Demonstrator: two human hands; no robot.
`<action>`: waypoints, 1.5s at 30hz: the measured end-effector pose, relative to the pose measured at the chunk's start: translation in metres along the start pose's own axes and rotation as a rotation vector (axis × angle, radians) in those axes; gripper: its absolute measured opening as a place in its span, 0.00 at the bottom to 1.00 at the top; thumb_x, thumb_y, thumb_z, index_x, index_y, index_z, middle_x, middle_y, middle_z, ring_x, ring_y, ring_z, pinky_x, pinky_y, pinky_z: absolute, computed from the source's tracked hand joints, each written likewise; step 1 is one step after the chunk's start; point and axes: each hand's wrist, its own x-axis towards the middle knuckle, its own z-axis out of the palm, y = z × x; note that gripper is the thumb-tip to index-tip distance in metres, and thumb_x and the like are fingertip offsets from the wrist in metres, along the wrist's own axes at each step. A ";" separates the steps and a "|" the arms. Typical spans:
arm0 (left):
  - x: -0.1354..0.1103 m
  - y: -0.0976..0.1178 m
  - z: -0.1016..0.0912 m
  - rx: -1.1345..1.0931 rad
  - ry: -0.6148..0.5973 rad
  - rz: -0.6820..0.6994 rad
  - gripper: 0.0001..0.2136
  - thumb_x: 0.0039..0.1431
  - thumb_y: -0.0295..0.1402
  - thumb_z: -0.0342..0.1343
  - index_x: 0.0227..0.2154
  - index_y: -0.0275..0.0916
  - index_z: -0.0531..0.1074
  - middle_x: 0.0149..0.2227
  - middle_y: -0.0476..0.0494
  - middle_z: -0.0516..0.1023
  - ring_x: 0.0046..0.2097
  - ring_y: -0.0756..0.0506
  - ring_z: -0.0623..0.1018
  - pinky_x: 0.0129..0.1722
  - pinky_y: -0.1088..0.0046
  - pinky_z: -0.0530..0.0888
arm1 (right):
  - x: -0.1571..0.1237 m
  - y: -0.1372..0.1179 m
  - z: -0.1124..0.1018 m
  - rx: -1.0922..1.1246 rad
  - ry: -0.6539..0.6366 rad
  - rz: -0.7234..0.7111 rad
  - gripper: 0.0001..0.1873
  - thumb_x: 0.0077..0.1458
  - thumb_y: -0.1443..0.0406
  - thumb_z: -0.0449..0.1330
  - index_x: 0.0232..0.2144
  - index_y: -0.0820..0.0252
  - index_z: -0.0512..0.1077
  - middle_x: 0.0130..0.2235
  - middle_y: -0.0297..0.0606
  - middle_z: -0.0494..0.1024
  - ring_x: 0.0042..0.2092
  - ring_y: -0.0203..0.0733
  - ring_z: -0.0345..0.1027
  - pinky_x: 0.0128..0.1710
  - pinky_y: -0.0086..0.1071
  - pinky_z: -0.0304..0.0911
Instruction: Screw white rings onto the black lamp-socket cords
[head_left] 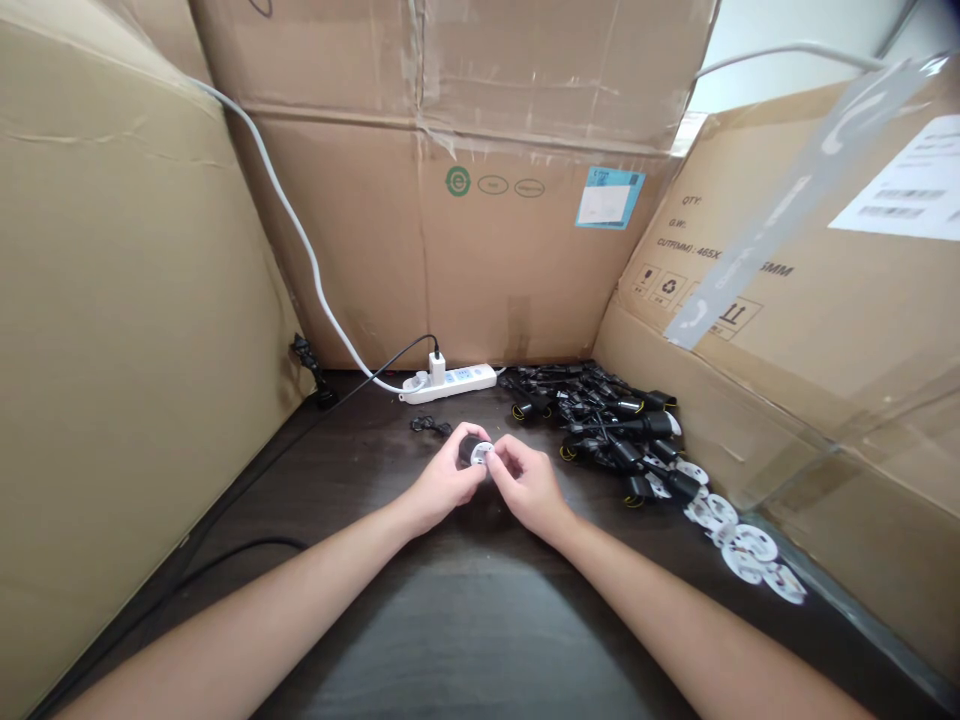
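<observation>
My left hand [448, 482] is closed around a short black cylindrical housing [468, 448], its open end tilted up toward me. A small white round board [480, 454] with a few tiny parts on its face sits at that end. My right hand [526, 484] is closed in a pinch, thumb and fingertips at the right edge of the white board. The fingers partly cover both pieces. Just beyond my left hand lies a small bundle of black cord [430, 426] on the dark table [480, 620].
A white power strip [457, 382] with a plugged-in adapter [437, 368] lies at the back. To the right are piled black cylindrical housings with cables [626, 425] and several white round boards [754, 545]. Cardboard boxes [487, 270] wall three sides. A black cable [247, 545] runs along the left.
</observation>
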 end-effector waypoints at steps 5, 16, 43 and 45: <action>0.001 -0.002 0.000 0.026 0.007 0.013 0.15 0.52 0.28 0.55 0.42 0.42 0.61 0.21 0.62 0.60 0.17 0.57 0.59 0.16 0.83 0.57 | 0.001 -0.001 -0.001 -0.004 -0.006 0.026 0.13 0.60 0.61 0.56 0.24 0.58 0.66 0.21 0.28 0.64 0.23 0.34 0.57 0.24 0.28 0.51; -0.001 -0.001 0.001 0.056 0.029 0.012 0.15 0.51 0.27 0.54 0.43 0.42 0.60 0.19 0.62 0.59 0.17 0.56 0.58 0.16 0.82 0.56 | -0.001 0.000 -0.002 0.018 -0.017 0.039 0.18 0.64 0.56 0.55 0.25 0.59 0.69 0.22 0.28 0.63 0.25 0.34 0.56 0.27 0.28 0.51; -0.002 0.001 0.002 0.022 0.017 0.044 0.14 0.54 0.32 0.53 0.43 0.43 0.60 0.16 0.64 0.56 0.17 0.54 0.56 0.18 0.81 0.55 | -0.002 -0.002 0.000 0.016 0.035 -0.022 0.16 0.65 0.57 0.55 0.27 0.59 0.67 0.24 0.30 0.67 0.25 0.35 0.59 0.26 0.28 0.54; -0.002 0.001 0.001 -0.021 0.003 0.024 0.14 0.53 0.32 0.51 0.43 0.43 0.59 0.15 0.64 0.55 0.16 0.54 0.54 0.17 0.81 0.54 | -0.002 -0.002 0.000 0.020 0.036 -0.027 0.16 0.65 0.57 0.55 0.26 0.59 0.67 0.23 0.30 0.66 0.25 0.35 0.59 0.26 0.28 0.54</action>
